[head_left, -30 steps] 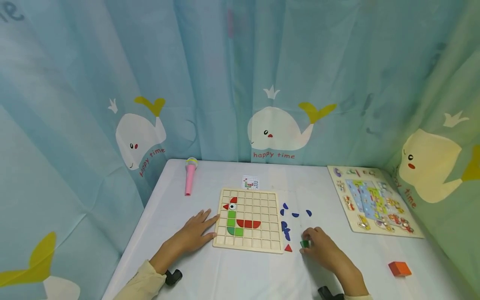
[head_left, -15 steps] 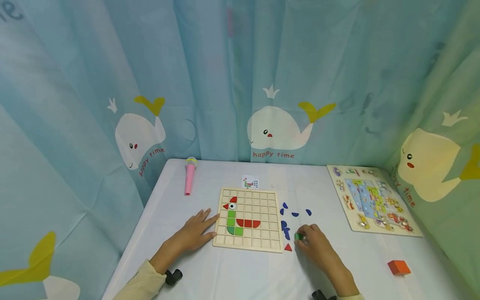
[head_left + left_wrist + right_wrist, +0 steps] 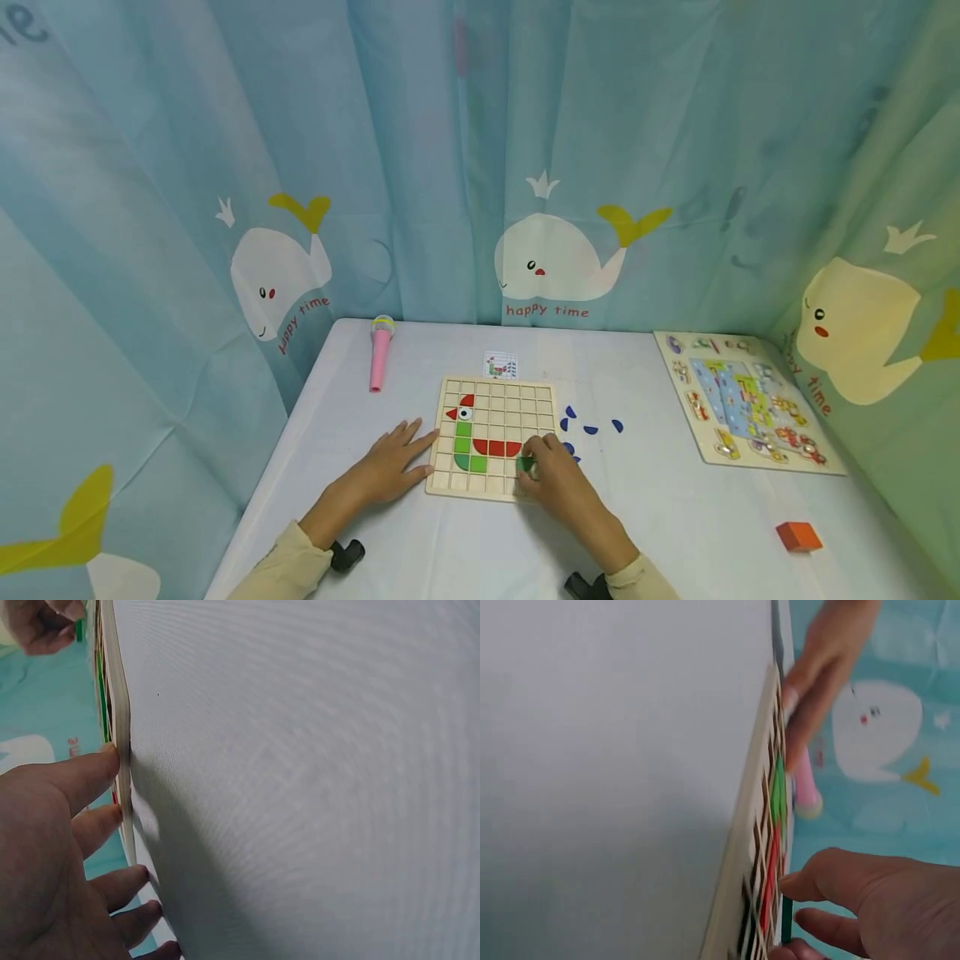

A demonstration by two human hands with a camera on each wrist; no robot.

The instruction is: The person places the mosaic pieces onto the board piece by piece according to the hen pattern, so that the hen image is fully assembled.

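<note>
Leftmost, our left hand (image 3: 390, 464) lies flat on the white table (image 3: 465, 550), fingers straight, their tips against the left edge of the wooden grid board (image 3: 537, 402). Further right, our right hand (image 3: 553, 481) pinches a small green piece (image 3: 527, 463) over the board's lower right squares, just beside the red shapes. Beyond lie blue pieces (image 3: 591, 429).

Green piece (image 3: 527, 463) mostly hidden by right hand (image 3: 553, 483); shape unclear. Small card (image 3: 500, 365) print too tiny. Right wrist view blurred; left hand (image 3: 52, 855) cropped.
</note>
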